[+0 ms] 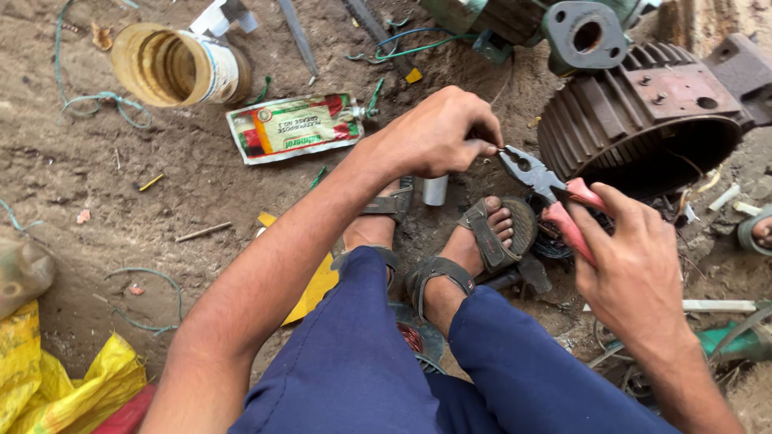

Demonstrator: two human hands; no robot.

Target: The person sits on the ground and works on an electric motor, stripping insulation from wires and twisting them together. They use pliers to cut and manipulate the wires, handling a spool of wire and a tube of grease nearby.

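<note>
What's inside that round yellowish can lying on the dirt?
The can lies on its side, mouth toward the camera. Only ribbed, stained inner walls show; it looks empty, though the shadowed far end is unclear.

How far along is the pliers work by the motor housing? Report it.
Done: the ribbed motor housing lies opened on the ground, with wire scraps around it. In hand: the right hand grips red-handled pliers, whose tips meet a small piece pinched in the left hand. Left: the housing is apart; the pinched piece is too small to identify.
</note>
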